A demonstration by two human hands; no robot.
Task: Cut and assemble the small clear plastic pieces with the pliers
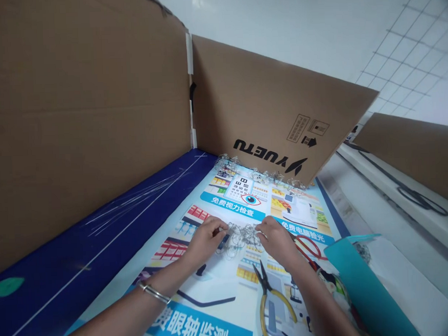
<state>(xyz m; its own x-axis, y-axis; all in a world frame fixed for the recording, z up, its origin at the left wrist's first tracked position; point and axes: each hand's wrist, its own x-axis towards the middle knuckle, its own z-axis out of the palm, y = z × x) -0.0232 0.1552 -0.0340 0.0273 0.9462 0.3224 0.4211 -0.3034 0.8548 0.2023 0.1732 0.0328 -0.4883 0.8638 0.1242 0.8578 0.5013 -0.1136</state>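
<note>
Between my hands lies a loose tangle of thin silvery wire [243, 236], spread over the printed poster sheet. My left hand [208, 238] pinches its left side, thumb and forefinger pressed together. At the right side of the tangle, my right hand [274, 237] has its fingertips closed on the wire as well. Pliers with yellow handles [265, 284] lie just below the tangle, their jaws apart and pointing up towards it. The exact strands in my fingertips are too fine to make out.
More wire tangles [263, 176] line the foot of the cardboard panel [280, 97] at the back. A tall cardboard wall [85, 104] stands at left. On the right are a red-handled tool [309, 246] and a teal box [363, 280], close by my right forearm.
</note>
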